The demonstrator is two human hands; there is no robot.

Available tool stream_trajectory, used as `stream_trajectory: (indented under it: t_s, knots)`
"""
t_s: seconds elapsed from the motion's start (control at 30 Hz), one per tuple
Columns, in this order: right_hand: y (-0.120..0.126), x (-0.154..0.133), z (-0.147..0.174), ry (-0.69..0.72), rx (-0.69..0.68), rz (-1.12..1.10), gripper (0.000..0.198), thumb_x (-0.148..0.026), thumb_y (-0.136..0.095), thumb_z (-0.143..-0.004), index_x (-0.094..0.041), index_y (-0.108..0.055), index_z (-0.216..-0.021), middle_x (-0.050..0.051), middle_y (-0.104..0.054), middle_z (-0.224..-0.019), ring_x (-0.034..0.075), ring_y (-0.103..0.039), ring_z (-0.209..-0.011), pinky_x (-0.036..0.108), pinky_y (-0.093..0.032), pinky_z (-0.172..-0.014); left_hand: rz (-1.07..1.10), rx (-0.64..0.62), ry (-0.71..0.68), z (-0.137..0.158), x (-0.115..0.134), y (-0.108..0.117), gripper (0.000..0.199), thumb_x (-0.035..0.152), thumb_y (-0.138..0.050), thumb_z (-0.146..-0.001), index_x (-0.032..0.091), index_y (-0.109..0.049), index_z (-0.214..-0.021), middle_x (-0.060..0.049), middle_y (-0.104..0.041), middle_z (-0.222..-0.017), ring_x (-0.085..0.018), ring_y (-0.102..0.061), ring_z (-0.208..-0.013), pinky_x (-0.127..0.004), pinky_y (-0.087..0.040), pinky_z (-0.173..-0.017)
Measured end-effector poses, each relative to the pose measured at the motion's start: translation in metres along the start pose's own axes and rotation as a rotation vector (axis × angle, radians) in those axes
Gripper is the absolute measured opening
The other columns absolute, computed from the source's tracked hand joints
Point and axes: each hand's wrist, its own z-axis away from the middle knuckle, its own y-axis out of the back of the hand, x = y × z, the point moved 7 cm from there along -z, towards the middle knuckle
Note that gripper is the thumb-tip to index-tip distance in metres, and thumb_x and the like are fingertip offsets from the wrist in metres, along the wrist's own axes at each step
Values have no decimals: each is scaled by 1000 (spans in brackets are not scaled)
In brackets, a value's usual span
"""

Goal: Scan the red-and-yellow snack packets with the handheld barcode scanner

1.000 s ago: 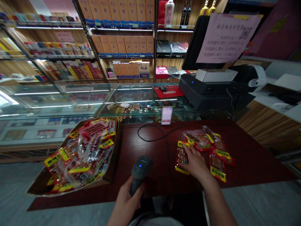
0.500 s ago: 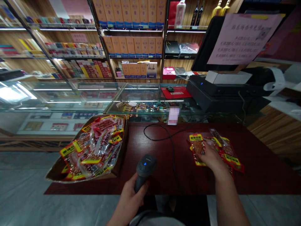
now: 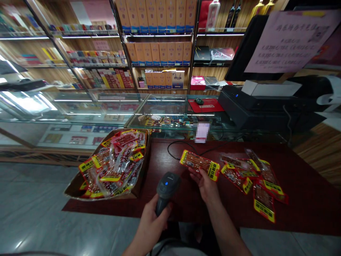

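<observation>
Black scanner (image 3: 168, 184), left hand (image 3: 152, 217) partly hiding handle (image 3: 161, 205); packet (image 3: 197, 162) lettering (image 3: 214, 171) blurred

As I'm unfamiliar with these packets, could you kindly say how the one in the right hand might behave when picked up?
The packet is probably light, since the right hand alone supports it near one edge. It seems fairly stiff, showing little sag; its shiny surface may be slippery.
</observation>
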Motion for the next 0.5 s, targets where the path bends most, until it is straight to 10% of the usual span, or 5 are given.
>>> stream_trajectory:
  t_s: [0.5]
  knots:
    - [-8, 34, -7, -57, -28, -274, 48, -48, -90, -67, -23, -72, -103, -1, -82, -99, 22, -80, -84, 42, -63, -91, -46, -55, -18, 11, 15, 11, 26, 42, -63, -87, 16, -65, -92, 6, -51, -56, -12, -46, -48, -20, -35, -45]
